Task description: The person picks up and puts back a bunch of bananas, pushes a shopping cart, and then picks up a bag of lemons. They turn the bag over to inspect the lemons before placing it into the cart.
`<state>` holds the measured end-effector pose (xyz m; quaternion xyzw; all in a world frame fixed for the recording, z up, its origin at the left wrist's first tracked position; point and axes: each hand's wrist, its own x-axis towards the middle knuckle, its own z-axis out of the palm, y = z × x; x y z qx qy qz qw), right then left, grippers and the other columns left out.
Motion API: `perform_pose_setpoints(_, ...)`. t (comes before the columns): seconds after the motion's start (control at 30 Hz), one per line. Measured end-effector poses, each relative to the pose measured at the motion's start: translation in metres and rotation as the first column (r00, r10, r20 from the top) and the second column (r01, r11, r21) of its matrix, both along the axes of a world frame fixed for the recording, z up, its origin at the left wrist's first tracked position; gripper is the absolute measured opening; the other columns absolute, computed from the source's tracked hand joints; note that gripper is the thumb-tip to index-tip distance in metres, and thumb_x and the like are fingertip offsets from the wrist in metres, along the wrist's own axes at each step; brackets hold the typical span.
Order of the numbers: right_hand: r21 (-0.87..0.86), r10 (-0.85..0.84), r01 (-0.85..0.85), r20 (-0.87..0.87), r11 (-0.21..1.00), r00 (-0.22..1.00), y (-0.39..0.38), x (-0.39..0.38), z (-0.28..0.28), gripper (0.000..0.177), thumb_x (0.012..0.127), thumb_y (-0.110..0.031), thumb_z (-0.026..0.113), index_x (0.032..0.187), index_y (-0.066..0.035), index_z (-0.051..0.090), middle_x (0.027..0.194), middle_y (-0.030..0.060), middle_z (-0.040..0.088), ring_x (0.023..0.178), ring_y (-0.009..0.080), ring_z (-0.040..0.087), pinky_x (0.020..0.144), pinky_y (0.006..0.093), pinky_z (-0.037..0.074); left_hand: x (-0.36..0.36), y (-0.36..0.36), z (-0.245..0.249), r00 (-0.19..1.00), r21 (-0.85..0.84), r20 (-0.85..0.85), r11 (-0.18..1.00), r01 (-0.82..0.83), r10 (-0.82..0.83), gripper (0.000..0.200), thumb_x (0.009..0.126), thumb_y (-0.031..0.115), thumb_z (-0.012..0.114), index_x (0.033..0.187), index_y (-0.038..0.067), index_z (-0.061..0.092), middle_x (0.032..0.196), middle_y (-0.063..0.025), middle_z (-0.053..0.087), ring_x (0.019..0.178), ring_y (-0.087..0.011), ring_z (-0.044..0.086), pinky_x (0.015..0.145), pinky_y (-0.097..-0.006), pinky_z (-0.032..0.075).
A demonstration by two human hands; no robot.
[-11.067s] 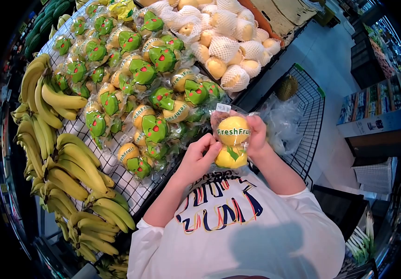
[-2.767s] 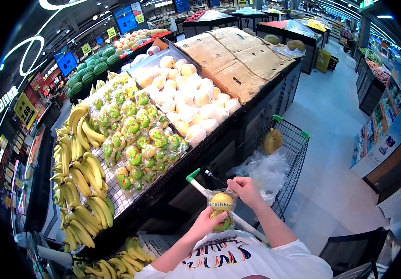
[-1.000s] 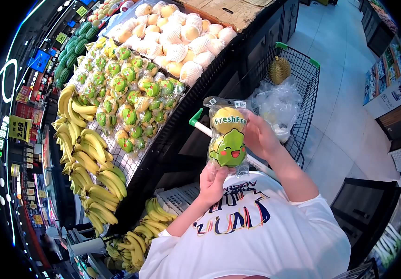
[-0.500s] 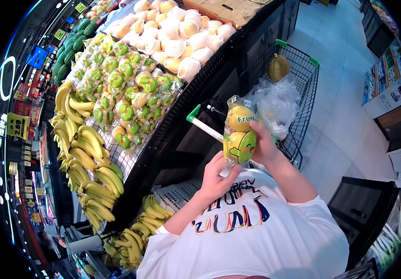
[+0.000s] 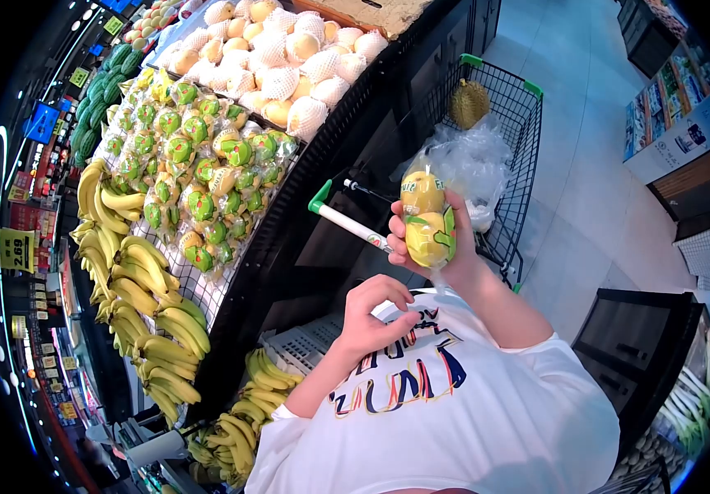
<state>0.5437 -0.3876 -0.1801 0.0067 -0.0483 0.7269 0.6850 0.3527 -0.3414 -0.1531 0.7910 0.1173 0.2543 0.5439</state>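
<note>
My right hand [image 5: 454, 239] is wrapped round a clear printed fruit bag [image 5: 427, 210] with two round yellow fruits in it, one above the other. Green print and lettering show on its plastic; the exact kind of fruit I cannot make out. Lower and to the left, my left hand [image 5: 374, 313] hangs in front of my shirt with nothing in it, fingers curved and thumb apart. Behind the bag, the shopping cart [image 5: 528, 165] holds a spiky durian [image 5: 470, 104] and crumpled clear plastic bags [image 5: 478, 160]. Its white handle [image 5: 355, 226] with a green end passes just left of the right hand.
On the left, a display stand holds bananas [image 5: 145, 284], more printed bags of fruit [image 5: 198, 169] and pale fruits in white foam nets [image 5: 281, 66]. Watermelons [image 5: 104, 103] lie farther back. A dark cabinet [image 5: 631, 350] and leeks [image 5: 693, 403] are at the right.
My left hand has let go of the fruit bag and moved slightly down, away from it. The right hand now holds the bag alone, turned so its print shows differently. The view has shifted slightly.
</note>
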Motion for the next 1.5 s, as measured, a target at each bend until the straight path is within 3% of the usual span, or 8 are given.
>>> perform_pose_setpoints(0.23, -0.188, -0.1, 0.173, 0.344, 0.967, 0.934, -0.004, -0.007, 0.014, 0.062, 0.093, -0.056, 0.054, 0.128, -0.005, 0.052, 0.114, 0.0124, 0.062, 0.104, 0.0246, 0.064, 0.091, 0.0408, 0.053, -0.001, 0.0, -0.005, 0.993, -0.055, -0.097, 0.996, -0.071, 0.065, 0.026, 0.066, 0.016, 0.084, 0.078, 0.005, 0.064, 0.077, -0.007, 0.065, 0.072, -0.022, 0.065, 0.069, -0.0314, 0.051)
perform_pose_setpoints(0.53, 0.002, -0.087, 0.096, 0.44, 0.995, 0.894, -0.005, -0.007, 0.022, 0.067, 0.098, -0.052, 0.047, 0.144, -0.003, 0.042, 0.133, 0.0131, 0.058, 0.121, 0.0255, 0.058, 0.106, 0.0419, 0.043, -0.004, 0.0, -0.026, 0.958, -0.437, -0.229, 0.861, -0.26, 0.174, 0.045, 0.106, 0.042, 0.045, 0.095, 0.001, 0.06, 0.087, -0.0074, 0.067, 0.075, -0.0161, 0.06, 0.07, -0.0307, 0.049)
perform_pose_setpoints(0.67, 0.089, -0.117, 0.081, 0.561, 0.993, 0.819, -0.008, -0.003, 0.022, 0.074, 0.097, -0.057, 0.047, 0.147, -0.003, 0.035, 0.14, 0.0116, 0.051, 0.129, 0.0216, 0.05, 0.11, 0.0398, 0.037, 0.0, 0.0, -0.021, 0.995, -0.841, -0.043, 0.534, -0.086, 0.091, 0.046, 0.103, 0.052, 0.044, 0.097, 0.007, 0.053, 0.092, -0.0078, 0.059, 0.08, -0.0192, 0.058, 0.071, -0.0347, 0.048)
perform_pose_setpoints(0.73, 0.12, -0.17, 0.121, 0.645, 0.985, 0.745, -0.009, -0.003, 0.029, 0.082, 0.095, -0.06, 0.051, 0.148, -0.002, 0.028, 0.144, 0.0119, 0.044, 0.133, 0.0211, 0.045, 0.111, 0.0397, 0.035, -0.006, 0.003, -0.032, 0.995, -0.885, 0.047, 0.465, 0.002, 0.085, 0.046, 0.104, 0.049, 0.041, 0.119, 0.006, 0.05, 0.097, -0.008, 0.061, 0.079, -0.0189, 0.058, 0.069, -0.0339, 0.047)
perform_pose_setpoints(0.9, 0.068, -0.138, 0.131, 0.74, 0.989, 0.658, -0.01, 0.003, 0.03, 0.077, 0.092, -0.046, 0.062, 0.147, -0.002, 0.029, 0.144, 0.0115, 0.043, 0.132, 0.0208, 0.045, 0.111, 0.0373, 0.035, -0.002, 0.003, -0.02, 0.983, -0.934, 0.171, 0.329, 0.14, 0.068, 0.052, 0.105, 0.049, 0.038, 0.135, 0.008, 0.046, 0.096, -0.0032, 0.058, 0.075, -0.0165, 0.053, 0.062, -0.0306, 0.042)
perform_pose_setpoints(1.07, 0.12, -0.192, 0.153, 0.731, 0.981, 0.655, -0.008, 0.007, 0.02, 0.052, 0.095, -0.021, 0.062, 0.138, -0.005, 0.038, 0.13, 0.0106, 0.05, 0.119, 0.0173, 0.052, 0.104, 0.0357, 0.042, -0.003, 0.006, -0.014, 0.923, -0.921, 0.385, 0.064, 0.383, 0.009, 0.032, 0.102, 0.034, 0.045, 0.12, 0.008, 0.051, 0.083, 0.0007, 0.051, 0.073, -0.0123, 0.043, 0.066, -0.0278, 0.036)
perform_pose_setpoints(1.2, 0.09, -0.183, 0.176, 0.748, 0.98, 0.638, -0.007, 0.007, 0.018, 0.049, 0.096, -0.023, 0.061, 0.137, -0.007, 0.039, 0.128, 0.007, 0.051, 0.115, 0.0149, 0.054, 0.098, 0.0336, 0.047, -0.005, 0.011, -0.02, 0.853, -0.845, 0.52, -0.119, 0.521, 0.049, 0.022, 0.093, 0.018, 0.05, 0.113, 0.011, 0.054, 0.079, 0.0041, 0.051, 0.071, -0.0099, 0.044, 0.067, -0.0284, 0.035)
perform_pose_setpoints(1.5, 0.021, -0.125, 0.146, 0.642, 0.989, 0.756, -0.002, -0.01, 0.004, 0.056, 0.1, -0.038, 0.058, 0.145, -0.011, 0.038, 0.135, 0.0043, 0.053, 0.121, 0.0148, 0.054, 0.095, 0.0338, 0.049, -0.003, 0.009, -0.026, 0.813, -0.79, 0.577, -0.194, 0.581, 0.08, 0.026, 0.102, 0.027, 0.042, 0.112, 0.008, 0.055, 0.078, 0.0013, 0.051, 0.071, -0.0118, 0.043, 0.068, -0.028, 0.036)
